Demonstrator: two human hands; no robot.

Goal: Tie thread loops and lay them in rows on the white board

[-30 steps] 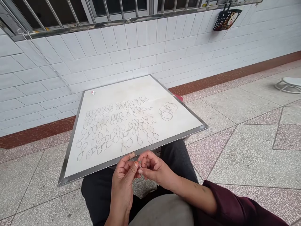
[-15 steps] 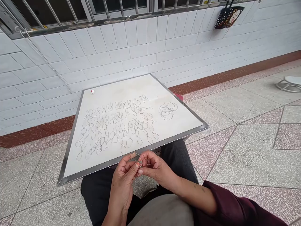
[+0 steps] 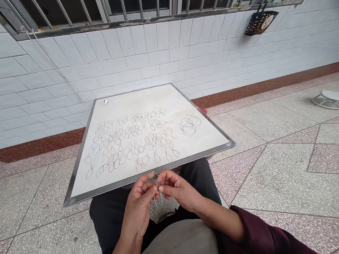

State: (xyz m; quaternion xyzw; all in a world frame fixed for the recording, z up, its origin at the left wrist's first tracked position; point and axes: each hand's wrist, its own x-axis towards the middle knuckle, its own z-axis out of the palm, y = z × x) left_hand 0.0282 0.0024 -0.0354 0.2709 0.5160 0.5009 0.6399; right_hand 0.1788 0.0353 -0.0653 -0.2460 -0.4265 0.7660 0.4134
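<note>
Between my hands, just in front of the table's near edge, is a thin wire loop [image 3: 158, 206] bent into a figure eight, one lobe above my fingertips and one hanging below. My left hand [image 3: 143, 197] pinches it at the crossing with thumb and finger. From the other side my right hand [image 3: 174, 187] pinches the same crossing, its fingertips almost touching those of my left. Many similar twisted wire loops [image 3: 129, 151] lie in rows on the white tabletop [image 3: 135, 98]. A small overlapping pile of round wire rings [image 3: 188, 126] rests at the right.
A grey metal rim [image 3: 148, 178] edges the table. At its far left corner sits a small white and red object [image 3: 106, 102]. Behind stands a white tiled wall [image 3: 137, 63]; a dotted bag [image 3: 261, 23] hangs from the window bars. A white stool [image 3: 328, 98] is at far right.
The lower lobe of the wire loop now shows fuller below my fingers, and the upper lobe stands more upright. Both hands stay together in nearly the same place. The view has shifted slightly.
</note>
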